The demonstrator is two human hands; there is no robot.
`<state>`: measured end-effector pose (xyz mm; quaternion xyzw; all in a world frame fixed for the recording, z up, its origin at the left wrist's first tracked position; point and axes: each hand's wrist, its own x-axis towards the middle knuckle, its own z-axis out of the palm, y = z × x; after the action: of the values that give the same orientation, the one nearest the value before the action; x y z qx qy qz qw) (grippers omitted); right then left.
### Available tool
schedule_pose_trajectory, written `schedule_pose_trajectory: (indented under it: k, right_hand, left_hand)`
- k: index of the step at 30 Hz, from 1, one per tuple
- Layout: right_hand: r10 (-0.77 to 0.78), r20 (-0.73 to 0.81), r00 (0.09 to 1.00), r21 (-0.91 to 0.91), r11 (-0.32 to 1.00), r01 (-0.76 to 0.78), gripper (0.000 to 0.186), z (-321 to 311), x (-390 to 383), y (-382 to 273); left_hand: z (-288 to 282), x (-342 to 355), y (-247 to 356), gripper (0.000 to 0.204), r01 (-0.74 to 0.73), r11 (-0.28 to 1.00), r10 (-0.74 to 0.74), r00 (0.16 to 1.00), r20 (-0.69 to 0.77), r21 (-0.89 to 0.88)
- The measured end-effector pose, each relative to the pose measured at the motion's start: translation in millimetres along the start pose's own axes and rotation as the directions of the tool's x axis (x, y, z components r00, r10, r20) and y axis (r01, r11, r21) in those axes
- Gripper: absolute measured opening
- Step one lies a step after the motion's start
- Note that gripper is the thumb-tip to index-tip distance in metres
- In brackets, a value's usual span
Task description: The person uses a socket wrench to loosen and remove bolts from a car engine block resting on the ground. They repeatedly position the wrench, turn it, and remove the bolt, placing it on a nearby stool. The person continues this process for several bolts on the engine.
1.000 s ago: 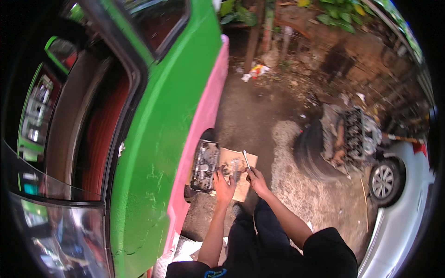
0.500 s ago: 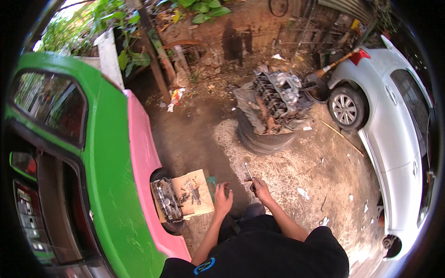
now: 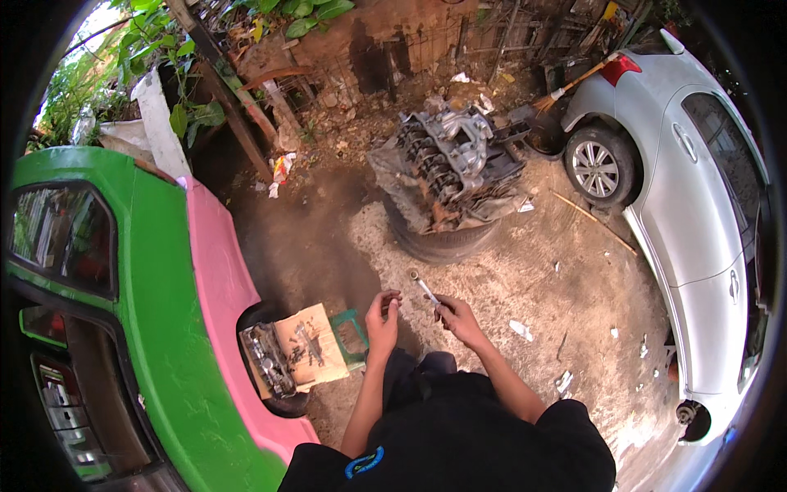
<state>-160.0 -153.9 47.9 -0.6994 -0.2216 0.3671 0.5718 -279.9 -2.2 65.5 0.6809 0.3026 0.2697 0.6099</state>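
Observation:
A silver wrench (image 3: 425, 289) is in my right hand (image 3: 459, 321), its round end pointing up and to the left. My left hand (image 3: 382, 328) is raised just left of it, fingers curled in toward the thumb with dark fingertips. Whatever they may pinch is too small to make out. Beyond both hands an engine (image 3: 451, 156) rests on a grimy sheet (image 3: 389, 176) over stacked tyres (image 3: 438, 246). To my left, a metal engine part (image 3: 269, 359) lies beside a piece of cardboard (image 3: 328, 369) bearing several small dark metal parts.
A green and pink car (image 3: 156, 246) stands along the left, a silver car (image 3: 697, 205) along the right. A green tray-like thing (image 3: 351, 328) lies by the cardboard. On the ground are a thin stick (image 3: 594, 221) and scraps of litter (image 3: 520, 330). A broom (image 3: 574, 86) leans by the silver car.
My view has shifted, so the engine appears farther left. Both hands have risen a little, and the wrench now tilts more to the left, still in my right hand.

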Motion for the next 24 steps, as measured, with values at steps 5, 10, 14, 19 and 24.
schedule_pose_trajectory:
  k: [5,10,14,19,24]
  right_hand:
    - [0.069,0.065,0.996,0.083,0.994,-0.074,0.034,-31.1,21.3,-7.7]
    - [-0.009,0.049,0.999,-0.032,0.999,0.011,0.035,-57.8,61.5,-13.2]
    - [-0.067,-0.082,0.994,-0.124,0.991,0.057,0.035,-86.5,106.1,-26.6]
    - [-0.043,-0.161,0.986,-0.178,0.984,0.014,0.036,-135.0,148.3,-52.6]
    - [0.000,-0.142,0.990,-0.081,0.997,-0.012,0.035,-175.6,186.5,-69.0]
  left_hand:
    - [34.5,38.9,10.2,0.022,0.037,0.990,-0.032,0.999,0.041,-0.135]
    - [66.5,98.2,10.5,0.021,0.062,0.989,-0.048,0.993,0.107,-0.135]
    - [97.7,158.2,2.7,0.019,0.108,0.981,-0.079,0.982,0.174,-0.164]
    - [141.1,234.0,7.7,0.019,0.132,0.961,-0.050,0.947,0.318,-0.243]
    - [175.7,291.2,18.5,0.021,0.238,0.935,-0.119,0.909,0.399,-0.262]
